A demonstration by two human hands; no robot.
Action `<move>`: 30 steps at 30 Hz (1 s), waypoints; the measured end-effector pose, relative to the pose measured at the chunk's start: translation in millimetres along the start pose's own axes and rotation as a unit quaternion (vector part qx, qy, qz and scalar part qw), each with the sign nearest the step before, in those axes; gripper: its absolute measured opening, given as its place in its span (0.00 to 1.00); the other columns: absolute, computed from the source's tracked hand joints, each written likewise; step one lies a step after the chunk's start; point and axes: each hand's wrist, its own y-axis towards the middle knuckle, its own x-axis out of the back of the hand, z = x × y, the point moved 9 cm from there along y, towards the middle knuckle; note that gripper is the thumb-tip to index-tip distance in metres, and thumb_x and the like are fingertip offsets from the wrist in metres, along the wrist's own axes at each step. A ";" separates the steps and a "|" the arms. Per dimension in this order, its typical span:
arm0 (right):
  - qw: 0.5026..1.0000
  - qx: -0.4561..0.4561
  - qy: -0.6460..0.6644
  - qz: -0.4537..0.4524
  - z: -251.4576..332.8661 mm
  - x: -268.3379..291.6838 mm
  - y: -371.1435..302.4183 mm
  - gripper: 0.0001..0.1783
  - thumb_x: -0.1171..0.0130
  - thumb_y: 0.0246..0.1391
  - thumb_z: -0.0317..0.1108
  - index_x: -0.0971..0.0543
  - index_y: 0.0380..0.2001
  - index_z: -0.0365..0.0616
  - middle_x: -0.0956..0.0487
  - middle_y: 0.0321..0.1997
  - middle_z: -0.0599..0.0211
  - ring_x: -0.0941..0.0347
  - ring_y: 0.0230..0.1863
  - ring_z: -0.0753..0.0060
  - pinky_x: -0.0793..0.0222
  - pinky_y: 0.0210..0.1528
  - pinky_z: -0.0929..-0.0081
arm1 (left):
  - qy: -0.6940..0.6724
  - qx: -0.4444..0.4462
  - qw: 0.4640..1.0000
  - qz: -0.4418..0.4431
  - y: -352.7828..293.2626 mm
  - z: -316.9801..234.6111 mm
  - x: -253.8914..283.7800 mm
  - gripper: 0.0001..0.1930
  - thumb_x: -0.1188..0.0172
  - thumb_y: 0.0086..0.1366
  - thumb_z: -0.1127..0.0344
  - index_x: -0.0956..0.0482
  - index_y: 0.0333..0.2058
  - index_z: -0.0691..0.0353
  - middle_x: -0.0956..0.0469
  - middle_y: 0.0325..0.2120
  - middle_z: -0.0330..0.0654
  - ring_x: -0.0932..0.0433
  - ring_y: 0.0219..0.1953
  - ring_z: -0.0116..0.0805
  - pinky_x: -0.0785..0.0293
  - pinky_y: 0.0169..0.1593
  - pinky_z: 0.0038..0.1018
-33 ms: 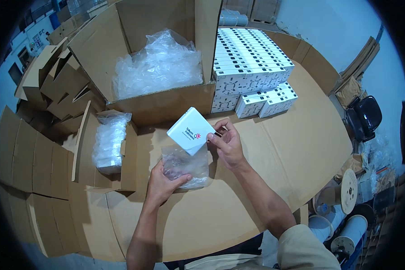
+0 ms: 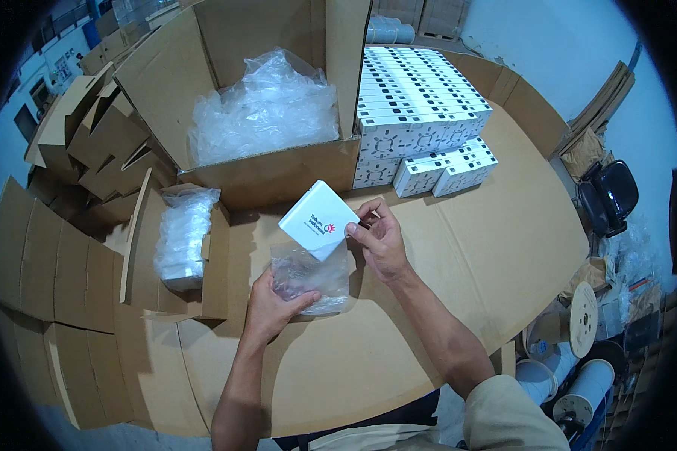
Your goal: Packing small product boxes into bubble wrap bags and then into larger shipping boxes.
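Observation:
My right hand [image 2: 381,239] pinches the right corner of a flat, square white plastic box [image 2: 316,214] with a small printed red and black mark. The box is tilted, one corner pointing toward me. Its lower corner overlaps the mouth of a clear plastic bag [image 2: 316,274]. My left hand [image 2: 277,304] grips that bag from its left side, thumb lying across it. To the left, a narrow open cardboard box [image 2: 217,278] holds a row of bagged white items [image 2: 184,240].
Behind my hands stands a large open carton [image 2: 278,169] with crumpled clear plastic bags [image 2: 267,109] inside. Right of it are stacked white boxes [image 2: 421,113] with dark markings. Folded cardboard [image 2: 60,263] borders the left. Cardboard covers the table [image 2: 496,248]; spools [image 2: 583,319] lie beyond its right edge.

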 end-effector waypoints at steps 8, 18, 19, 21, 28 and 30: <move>1.000 -0.015 -0.019 0.007 -2.0 2.5 0.2 0.15 0.34 0.57 0.23 0.30 0.40 0.45 0.25 0.37 0.72 0.27 0.39 0.83 0.27 0.42 0.81 | -0.018 -0.011 1.000 -0.002 -0.7 -2.4 -1.1 0.32 0.22 0.52 0.73 0.26 0.54 0.69 0.18 0.46 0.44 0.18 0.47 0.32 0.20 0.53 0.31; 0.998 -0.024 -0.045 0.024 -7.1 3.1 0.9 0.15 0.34 0.55 0.24 0.31 0.40 0.45 0.26 0.37 0.73 0.29 0.38 0.83 0.29 0.41 0.81 | 0.007 -0.035 0.999 -0.011 0.8 -0.5 0.5 0.31 0.21 0.51 0.71 0.24 0.53 0.67 0.17 0.44 0.45 0.18 0.46 0.31 0.21 0.53 0.31; 0.998 -0.024 -0.045 0.024 -7.6 4.4 1.1 0.15 0.34 0.55 0.24 0.31 0.40 0.45 0.26 0.37 0.73 0.29 0.38 0.83 0.29 0.41 0.81 | 0.006 -0.035 0.999 -0.010 1.3 0.3 0.0 0.31 0.21 0.51 0.71 0.24 0.53 0.67 0.17 0.44 0.45 0.18 0.46 0.31 0.21 0.53 0.31; 0.998 -0.013 -0.064 0.027 -6.2 3.5 2.0 0.15 0.35 0.56 0.24 0.31 0.41 0.45 0.27 0.38 0.72 0.29 0.40 0.83 0.29 0.42 0.81 | 0.017 -0.046 0.999 -0.013 1.6 1.2 0.8 0.30 0.21 0.51 0.70 0.24 0.53 0.67 0.17 0.44 0.45 0.18 0.46 0.31 0.21 0.52 0.31; 0.995 -0.020 -0.099 0.005 -0.7 -2.5 1.0 0.15 0.38 0.57 0.21 0.33 0.43 0.43 0.30 0.41 0.71 0.31 0.43 0.81 0.29 0.47 0.79 | 0.031 -0.052 0.998 -0.020 0.8 0.0 4.0 0.29 0.21 0.52 0.69 0.24 0.51 0.67 0.16 0.42 0.44 0.18 0.45 0.30 0.21 0.51 0.30; 0.991 0.023 -0.134 0.009 10.9 -0.2 1.9 0.15 0.40 0.57 0.20 0.34 0.43 0.42 0.30 0.42 0.70 0.31 0.44 0.80 0.30 0.49 0.78 | 0.022 -0.040 0.999 -0.017 1.5 3.4 4.5 0.29 0.21 0.52 0.70 0.25 0.51 0.67 0.16 0.41 0.44 0.18 0.44 0.30 0.20 0.50 0.30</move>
